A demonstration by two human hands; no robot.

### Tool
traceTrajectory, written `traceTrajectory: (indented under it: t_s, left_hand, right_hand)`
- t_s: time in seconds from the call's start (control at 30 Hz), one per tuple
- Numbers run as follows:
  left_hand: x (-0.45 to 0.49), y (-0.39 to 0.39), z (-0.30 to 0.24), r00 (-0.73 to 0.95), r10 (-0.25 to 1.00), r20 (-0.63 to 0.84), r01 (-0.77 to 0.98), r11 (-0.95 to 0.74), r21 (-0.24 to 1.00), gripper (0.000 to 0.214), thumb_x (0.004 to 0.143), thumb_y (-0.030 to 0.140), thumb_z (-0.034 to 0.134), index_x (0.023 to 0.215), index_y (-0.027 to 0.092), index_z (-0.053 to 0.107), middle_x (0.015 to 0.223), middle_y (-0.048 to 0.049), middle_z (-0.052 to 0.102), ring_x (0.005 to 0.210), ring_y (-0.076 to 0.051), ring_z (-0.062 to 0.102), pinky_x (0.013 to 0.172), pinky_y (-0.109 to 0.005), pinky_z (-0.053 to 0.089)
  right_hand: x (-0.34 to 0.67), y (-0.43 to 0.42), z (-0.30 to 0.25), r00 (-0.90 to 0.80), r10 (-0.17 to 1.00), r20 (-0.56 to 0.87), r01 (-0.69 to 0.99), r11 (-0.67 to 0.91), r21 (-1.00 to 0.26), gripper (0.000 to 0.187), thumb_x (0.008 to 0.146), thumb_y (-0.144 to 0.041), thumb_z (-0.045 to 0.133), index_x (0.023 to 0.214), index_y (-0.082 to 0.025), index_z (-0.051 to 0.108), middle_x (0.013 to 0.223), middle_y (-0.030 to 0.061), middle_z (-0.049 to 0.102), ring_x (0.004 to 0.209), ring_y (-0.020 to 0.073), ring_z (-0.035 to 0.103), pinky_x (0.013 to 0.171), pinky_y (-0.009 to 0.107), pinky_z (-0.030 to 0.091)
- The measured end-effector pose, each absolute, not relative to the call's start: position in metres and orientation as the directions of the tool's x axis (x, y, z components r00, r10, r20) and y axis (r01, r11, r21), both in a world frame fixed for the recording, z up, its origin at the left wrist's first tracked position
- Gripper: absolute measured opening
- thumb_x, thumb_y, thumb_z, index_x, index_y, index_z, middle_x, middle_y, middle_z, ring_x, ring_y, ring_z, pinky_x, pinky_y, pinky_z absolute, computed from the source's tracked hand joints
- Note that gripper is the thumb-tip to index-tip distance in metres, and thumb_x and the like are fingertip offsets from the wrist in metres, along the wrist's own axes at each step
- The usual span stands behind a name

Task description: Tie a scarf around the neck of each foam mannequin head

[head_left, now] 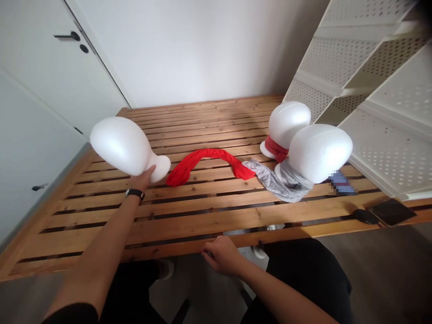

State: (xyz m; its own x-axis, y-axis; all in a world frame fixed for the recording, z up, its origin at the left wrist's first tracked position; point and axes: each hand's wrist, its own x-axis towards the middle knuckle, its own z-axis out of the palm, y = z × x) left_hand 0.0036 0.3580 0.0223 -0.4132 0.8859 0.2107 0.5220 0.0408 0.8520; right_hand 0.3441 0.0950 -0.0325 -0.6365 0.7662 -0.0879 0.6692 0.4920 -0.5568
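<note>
- While the left hand (142,178) wraps its fingers round the neck, one white mannequin head (118,143) leans leftward over the bench's left part; three such heads in all!
- Over to the right hand (221,254): fingers curled into a loose fist, by the front edge of the slatted wooden bench (189,221).
- Three cloths on show: one bright red cloth (209,154) arching across the slats, just beside the held head's base.
- One grey cloth (286,186) circles the neck of the nearer right-hand head (319,150), its tail meeting the red.
- One dark red cloth (276,147) is knotted round the neck of the farther head (290,118).
- One blue item (342,183) beside them, pixelated; any lettering cannot be read.
- Two dark objects at the right corner: one rounded (365,216), one flat (391,212).
- One black-strapped watch (135,194) on the left wrist.
</note>
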Motion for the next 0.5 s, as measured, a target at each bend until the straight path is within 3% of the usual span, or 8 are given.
traceTrajectory:
  t_s: [0.17,0.33,0.5]
  left_hand:
    - [0.057,0.265,0.013,-0.259,0.961,0.098,0.581,0.074,0.811,0.081,0.079,0.060,0.074,0.146,0.022,0.049,0.145,-0.0084,0.058,0.141,-0.029,0.048,0.124,-0.051,0.037]
    - [0.145,0.212,-0.017,-0.078,0.987,0.139,0.721,-0.041,0.692,0.083,0.087,0.056,0.067,0.157,0.028,0.032,0.145,-0.0086,0.058,0.142,-0.029,0.047,0.120,-0.057,0.040]
    - [0.197,0.195,-0.033,0.136,0.987,0.087,0.849,-0.161,0.503,0.067,0.089,0.052,0.065,0.147,0.023,0.047,0.139,-0.0153,0.062,0.135,-0.034,0.052,0.114,-0.062,0.041]
  right_hand:
    - [0.340,0.094,-0.024,-0.580,0.811,-0.077,0.711,0.458,-0.534,0.025,0.096,-0.039,0.052,0.095,-0.024,0.072,0.087,0.0026,0.077,0.079,0.0182,0.070,0.073,0.027,0.040]
    - [0.340,0.093,-0.009,-0.554,0.821,-0.137,0.769,0.442,-0.461,0.030,0.098,-0.042,0.050,0.093,-0.023,0.073,0.087,0.0041,0.077,0.082,0.0195,0.070,0.068,0.026,0.038]
    - [0.341,0.090,0.000,-0.564,0.811,-0.155,0.776,0.457,-0.435,0.029,0.099,-0.039,0.050,0.100,-0.022,0.074,0.096,0.0072,0.077,0.087,0.0216,0.070,0.073,0.028,0.041]
